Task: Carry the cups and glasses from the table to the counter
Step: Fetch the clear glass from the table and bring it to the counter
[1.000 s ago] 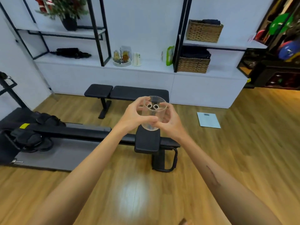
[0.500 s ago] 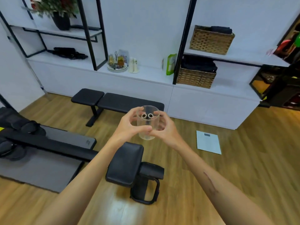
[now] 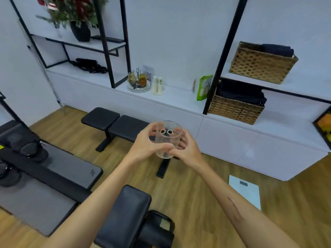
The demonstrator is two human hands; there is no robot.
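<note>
Clear cylindrical drinking glass (image 3: 168,139) is in mid-air, well short of the long white counter (image 3: 179,99). Left hand (image 3: 145,145) and right hand (image 3: 186,149) both grip its wall. Smooth glass could slip and shatter on the wooden floor (image 3: 197,185). Long axis near vertical, mouth up.

Both my hands cupped together out in front, arms stretched forward.

My left hand (image 3: 146,146) curls round the near left side of the glass (image 3: 168,138), thumb across the front. My right hand (image 3: 186,149) wraps the right side, fingers bent behind it. The thumb tips meet low on the front. Both forearms are bare and converge from the bottom corners.
</note>
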